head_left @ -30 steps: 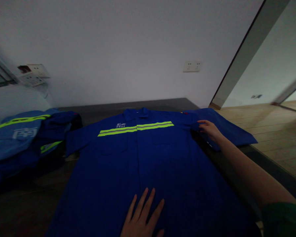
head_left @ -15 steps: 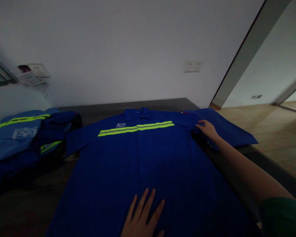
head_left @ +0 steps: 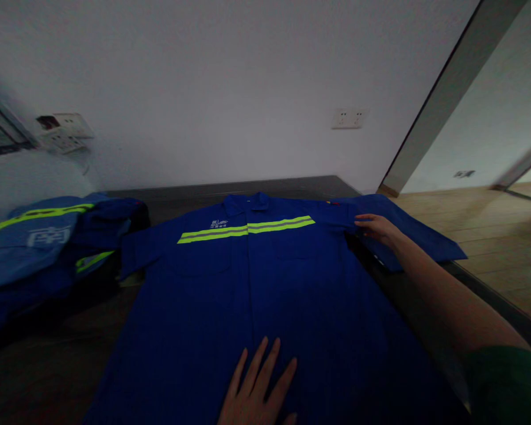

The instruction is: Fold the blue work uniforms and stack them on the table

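Note:
A blue short-sleeved work shirt (head_left: 203,307) lies spread front side up, collar away from me. A yellow-green reflective band (head_left: 281,224) crosses its chest, with white lettering above the band on the left. My left hand (head_left: 256,386) rests flat on the lower middle of the shirt, fingers spread. Out at the right sleeve, my right hand (head_left: 378,229) has its thumb and fingertips closed on the sleeve's end. Beyond and under that hand lies another piece of blue cloth (head_left: 418,236), reaching to the table's right edge.
At the left is a heap of blue work garments (head_left: 48,236) with reflective bands. The dark table (head_left: 301,186) meets a white wall (head_left: 230,88) bearing a socket plate (head_left: 349,118). A second socket group (head_left: 66,133) is at the left. Wooden floor (head_left: 504,230) shows at the right.
The view has shifted very slightly. Both hands stay in nearly the same places, and the shirt lies as before.

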`<move>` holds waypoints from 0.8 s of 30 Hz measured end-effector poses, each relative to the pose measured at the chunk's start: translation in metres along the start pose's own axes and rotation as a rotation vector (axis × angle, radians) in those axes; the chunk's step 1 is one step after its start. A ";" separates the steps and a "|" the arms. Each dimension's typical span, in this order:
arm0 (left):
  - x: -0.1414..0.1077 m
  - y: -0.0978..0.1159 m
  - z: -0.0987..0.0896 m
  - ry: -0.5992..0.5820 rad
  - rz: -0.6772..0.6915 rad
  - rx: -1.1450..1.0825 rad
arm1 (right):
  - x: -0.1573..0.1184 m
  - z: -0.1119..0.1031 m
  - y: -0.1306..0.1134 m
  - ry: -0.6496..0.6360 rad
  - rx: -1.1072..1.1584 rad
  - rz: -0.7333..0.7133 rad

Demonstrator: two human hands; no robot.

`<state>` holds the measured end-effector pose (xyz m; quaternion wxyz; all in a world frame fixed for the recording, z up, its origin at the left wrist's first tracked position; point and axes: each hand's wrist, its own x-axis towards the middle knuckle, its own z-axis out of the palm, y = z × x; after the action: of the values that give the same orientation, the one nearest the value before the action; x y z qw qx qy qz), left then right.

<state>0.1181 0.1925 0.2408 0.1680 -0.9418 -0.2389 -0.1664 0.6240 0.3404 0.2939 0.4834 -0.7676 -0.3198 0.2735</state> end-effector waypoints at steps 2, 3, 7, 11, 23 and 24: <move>0.000 0.000 0.000 0.006 -0.002 -0.003 | -0.002 0.000 -0.002 0.062 -0.039 -0.059; 0.000 0.000 -0.001 0.010 -0.004 -0.008 | -0.003 0.000 -0.003 0.087 -0.064 -0.097; 0.000 -0.001 0.000 0.018 -0.003 -0.017 | -0.014 0.001 -0.007 -0.021 -0.064 -0.128; 0.000 0.000 0.000 0.005 -0.008 -0.022 | -0.022 0.003 -0.006 -0.154 0.001 -0.037; -0.002 0.001 0.003 -0.005 -0.032 -0.106 | -0.017 0.013 -0.003 0.172 -0.691 -0.369; -0.002 0.001 0.003 -0.003 -0.034 -0.107 | -0.020 0.015 -0.004 0.228 -0.784 -0.451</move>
<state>0.1176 0.1924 0.2378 0.1139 -0.9455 -0.2460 -0.1803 0.5994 0.3353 0.2937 0.2365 -0.8289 -0.5026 -0.0659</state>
